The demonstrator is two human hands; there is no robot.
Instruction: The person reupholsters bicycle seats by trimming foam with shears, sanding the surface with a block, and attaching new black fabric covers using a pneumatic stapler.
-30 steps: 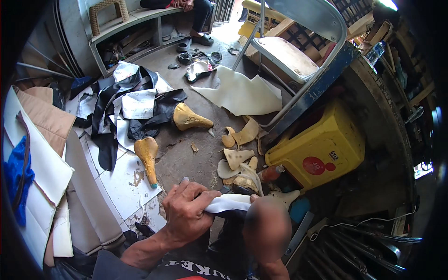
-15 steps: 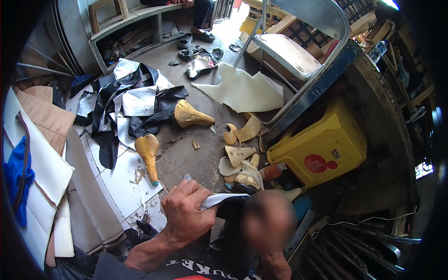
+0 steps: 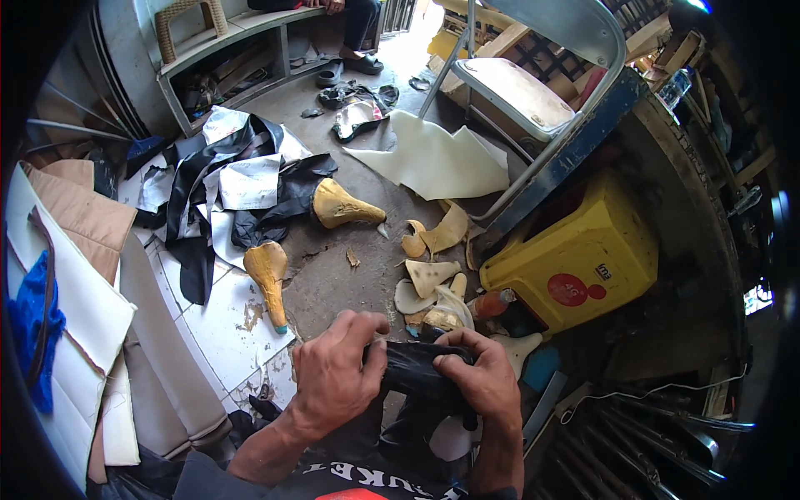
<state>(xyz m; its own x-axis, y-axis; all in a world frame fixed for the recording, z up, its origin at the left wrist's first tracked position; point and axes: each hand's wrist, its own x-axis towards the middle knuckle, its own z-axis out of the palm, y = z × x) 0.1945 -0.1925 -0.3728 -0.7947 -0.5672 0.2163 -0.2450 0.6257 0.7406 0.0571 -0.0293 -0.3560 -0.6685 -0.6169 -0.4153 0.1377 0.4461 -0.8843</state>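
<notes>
A piece of black, leather-like sheet [image 3: 413,363] stretches between my two hands, low in the middle of the view. My left hand [image 3: 337,367] pinches its left end, fingers bent and thumb pressed in. Its right end is gripped by my right hand [image 3: 487,375], thumb on top. Part of the sheet hangs below toward my lap, where a pale patch [image 3: 451,439] shows. Beyond my left hand lies a yellow saddle-shaped foam piece [image 3: 267,279]. A second yellow saddle-shaped piece [image 3: 343,206] rests farther off on the floor.
Black and white sheet scraps [image 3: 250,183] lie heaped at the left. Pale foam offcuts [image 3: 429,277] and an orange bottle [image 3: 492,302] sit ahead of my right hand, beside a yellow plastic stool [image 3: 575,258]. A folding chair [image 3: 517,96] stands beyond. Another person's legs [image 3: 358,29] show at the back.
The black sheet has turned, so its black face shows between my hands instead of a white strip. My right hand, blurred before, shows clearly, slightly higher.
</notes>
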